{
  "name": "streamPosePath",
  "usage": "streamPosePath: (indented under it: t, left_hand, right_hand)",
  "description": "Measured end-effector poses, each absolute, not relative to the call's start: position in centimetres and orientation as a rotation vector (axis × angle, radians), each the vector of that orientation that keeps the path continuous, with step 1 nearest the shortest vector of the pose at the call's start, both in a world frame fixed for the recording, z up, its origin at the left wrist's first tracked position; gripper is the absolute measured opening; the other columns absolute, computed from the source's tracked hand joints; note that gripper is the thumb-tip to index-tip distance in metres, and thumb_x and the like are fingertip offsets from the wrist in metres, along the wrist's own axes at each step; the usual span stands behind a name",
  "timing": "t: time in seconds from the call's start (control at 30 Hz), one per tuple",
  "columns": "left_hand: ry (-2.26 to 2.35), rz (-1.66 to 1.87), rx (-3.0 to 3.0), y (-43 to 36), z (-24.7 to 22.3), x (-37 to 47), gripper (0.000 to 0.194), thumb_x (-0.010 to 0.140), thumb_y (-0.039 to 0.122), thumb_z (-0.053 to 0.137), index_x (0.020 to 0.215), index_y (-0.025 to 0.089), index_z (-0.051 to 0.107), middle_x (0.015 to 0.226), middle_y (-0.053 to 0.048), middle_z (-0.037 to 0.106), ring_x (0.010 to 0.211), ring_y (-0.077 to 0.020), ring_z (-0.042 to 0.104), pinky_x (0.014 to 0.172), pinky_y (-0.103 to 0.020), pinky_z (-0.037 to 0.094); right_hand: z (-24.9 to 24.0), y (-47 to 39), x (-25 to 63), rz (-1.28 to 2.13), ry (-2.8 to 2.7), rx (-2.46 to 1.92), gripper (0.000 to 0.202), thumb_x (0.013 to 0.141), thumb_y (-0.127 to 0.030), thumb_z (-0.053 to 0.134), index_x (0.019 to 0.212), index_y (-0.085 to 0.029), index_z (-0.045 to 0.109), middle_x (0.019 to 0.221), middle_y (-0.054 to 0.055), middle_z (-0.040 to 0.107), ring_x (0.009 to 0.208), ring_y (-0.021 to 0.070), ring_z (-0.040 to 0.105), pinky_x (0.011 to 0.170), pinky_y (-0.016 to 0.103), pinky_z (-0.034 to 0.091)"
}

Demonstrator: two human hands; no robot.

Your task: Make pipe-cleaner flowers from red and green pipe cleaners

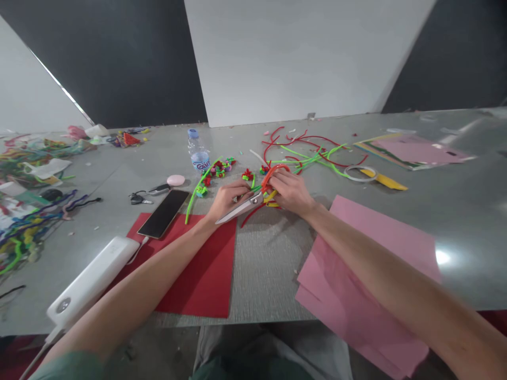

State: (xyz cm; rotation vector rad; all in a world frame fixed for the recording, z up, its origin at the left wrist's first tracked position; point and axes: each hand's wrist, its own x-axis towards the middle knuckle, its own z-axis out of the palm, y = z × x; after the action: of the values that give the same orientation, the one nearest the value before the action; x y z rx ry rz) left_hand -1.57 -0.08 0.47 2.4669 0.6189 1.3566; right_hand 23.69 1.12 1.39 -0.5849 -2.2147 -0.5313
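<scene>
My right hand (292, 191) is closed on scissors (242, 209) with orange handles. Their blades point left and down, in front of my left hand. My left hand (232, 199) is curled, its fingertips at a short green pipe cleaner (256, 188) that runs towards the scissors' handles; the handles and my right fingers hide its far end. Just beyond the hands lie small red and green pipe-cleaner flowers (247, 174). Loose red and green pipe cleaners (312, 153) spread behind my right hand. Something yellow (271, 199) shows beneath that hand, partly covered.
Red paper (198, 285) and pink sheets (368, 295) flank the hands. Leftward are a phone (164, 214), a white power bank (93, 279), keys (139, 198) and a water bottle (198, 150). A tape roll (360, 173) and yellow cutter (390, 182) lie right.
</scene>
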Motion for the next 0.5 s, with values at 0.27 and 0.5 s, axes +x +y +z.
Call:
streamPosePath:
  t: [0.27, 0.5]
  left_hand:
    - [0.706, 1.359, 2.422, -0.18, 0.26, -1.65, 0.041, 0.109, 0.041, 0.062, 0.079, 0.018, 0.078, 0.080, -0.007, 0.073, 0.074, -0.0160, 0.067, 0.069, -0.029, 0.049]
    - [0.798, 1.498, 2.294, -0.17, 0.19, -1.34, 0.029, 0.103, 0.038, 0.069, 0.088, 0.019, 0.084, 0.085, -0.008, 0.079, 0.072, -0.0156, 0.069, 0.065, -0.028, 0.052]
  right_hand:
    - [1.04, 1.36, 23.87, -0.557, -2.278, -0.654, 0.015, 0.102, -0.016, 0.057, 0.092, -0.020, 0.068, 0.092, 0.010, 0.075, 0.088, 0.0250, 0.068, 0.078, 0.036, 0.050]
    - [1.10, 1.23, 23.81, -0.519, -2.288, -0.748, 0.014, 0.100, -0.014, 0.056, 0.093, -0.020, 0.067, 0.093, 0.010, 0.076, 0.091, 0.0254, 0.068, 0.079, 0.036, 0.050]
